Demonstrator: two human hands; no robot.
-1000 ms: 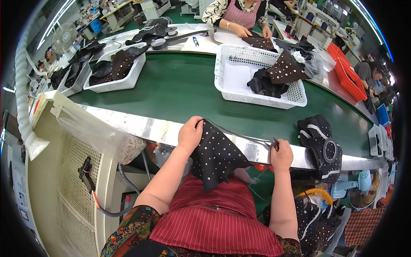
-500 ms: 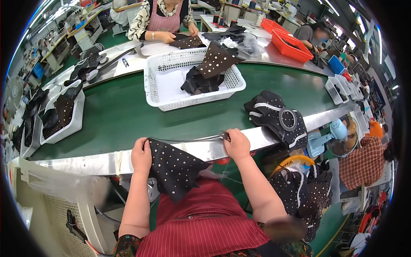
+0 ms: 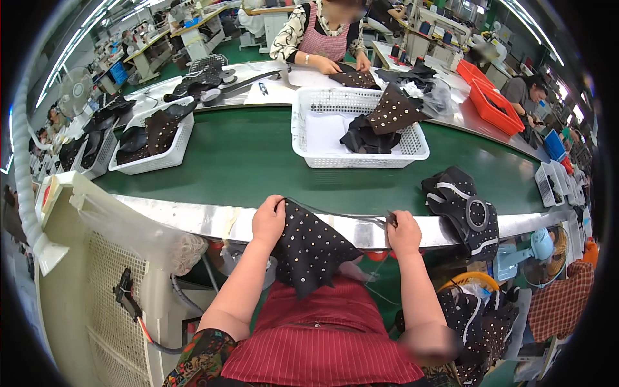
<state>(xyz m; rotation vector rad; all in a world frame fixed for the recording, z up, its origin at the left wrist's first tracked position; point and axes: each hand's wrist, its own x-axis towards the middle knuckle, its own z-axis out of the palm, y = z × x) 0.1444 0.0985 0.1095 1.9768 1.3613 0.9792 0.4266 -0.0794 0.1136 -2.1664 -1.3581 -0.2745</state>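
The left hand (image 3: pixel 267 220) is pinching the top corner of a black studded fabric piece (image 3: pixel 311 250), fingers clenched on the cloth, so that the piece is hanging down from the steel table edge (image 3: pixel 193 219) over the person's red striped apron (image 3: pixel 322 335). The right hand (image 3: pixel 404 233) is closing its fingers on something small and dark at the far end of a thin strip or cord running across from the left hand; it may be a small tool or just the strip's end, and the view is too small to tell.

The piece is being held up and stretched at the edge, not yet put down anywhere, so the handling of it looks to be in its middle. On the green belt (image 3: pixel 245 155) beyond, a white basket (image 3: pixel 412 151) is already holding several studded pieces, and a second white basket (image 3: pixel 151 161) to the left is holding more. A pile of black pieces with white trim (image 3: pixel 464 206) is lying to the right of the right hand, and more studded pieces (image 3: pixel 480 322) are waiting low at the right, so plenty seems left to do.
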